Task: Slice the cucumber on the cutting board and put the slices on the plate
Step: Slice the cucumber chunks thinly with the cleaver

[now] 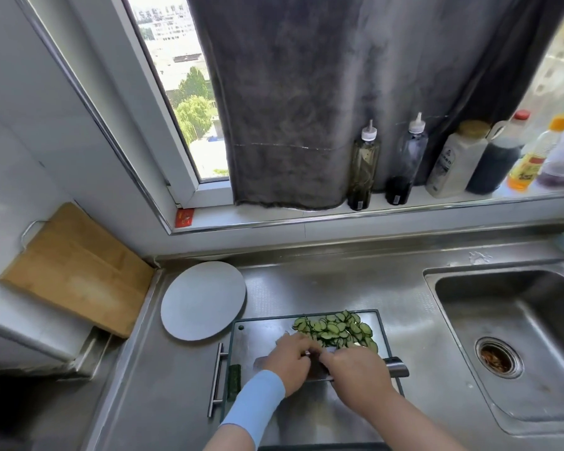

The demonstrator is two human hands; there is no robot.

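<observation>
A pile of thin cucumber slices (336,330) lies on the far part of the steel cutting board (261,330). A dark green cucumber end piece (234,380) sits at the board's left edge. My right hand (358,372) grips a knife (396,368) whose blade lies low across the board, its metal handle sticking out to the right. My left hand (288,359), in a light blue sleeve, rests over the blade with its fingers reaching to the near edge of the slices. The round grey plate (204,299) stands left of the board with nothing on it.
A steel sink (515,340) with a drain lies to the right. A wooden board (75,268) leans in the left corner. Several bottles (363,167) line the window sill behind the counter. A bar handle (217,379) runs along the board's left side.
</observation>
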